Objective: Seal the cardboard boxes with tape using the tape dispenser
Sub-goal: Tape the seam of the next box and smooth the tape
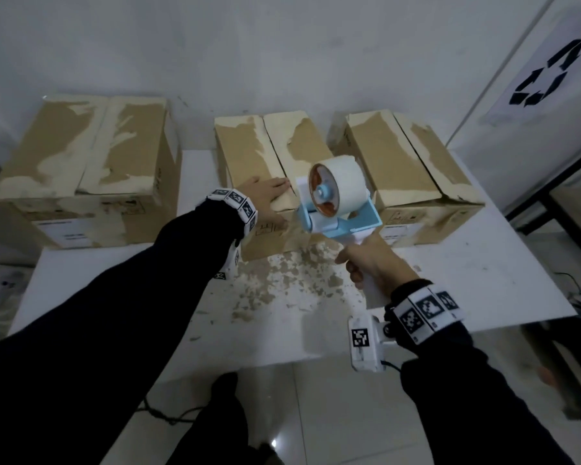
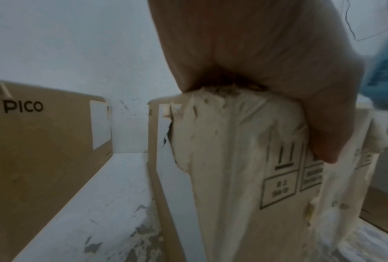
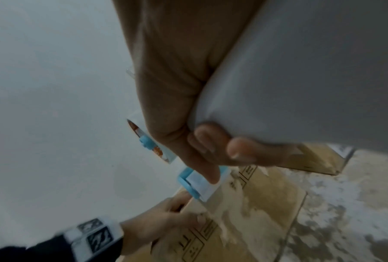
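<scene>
Right hand (image 1: 371,263) gripping the tape dispenser (image 1: 336,199) handle, roll end pointing far-left over the middle box (image 1: 269,156), left hand (image 1: 269,196) lying flat-fingered on its near flap, left box (image 2: 38,141) reading "PICO", all on the tabletop (image 1: 483,270).

Head high; wrists close, box (image 1: 275,182) shared
</scene>
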